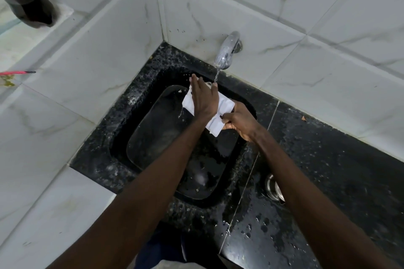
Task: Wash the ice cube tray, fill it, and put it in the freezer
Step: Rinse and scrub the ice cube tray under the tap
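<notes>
A white ice cube tray (225,107) is held tilted over the black sink (122,137), just below the chrome tap (226,52). Water runs from the tap onto the tray's far end. My left hand (204,99) lies flat across the tray with straight fingers pressing on it. My right hand (239,121) grips the tray's near right corner, thumb on top. Most of the tray's middle is hidden under my left hand.
The sink holds dark water. Black granite counter (328,170) to the right is wet with droplets, and a small steel vessel (274,188) peeks out beside my right forearm. White marble tiles surround the sink. A dark container (30,4) stands on the left ledge.
</notes>
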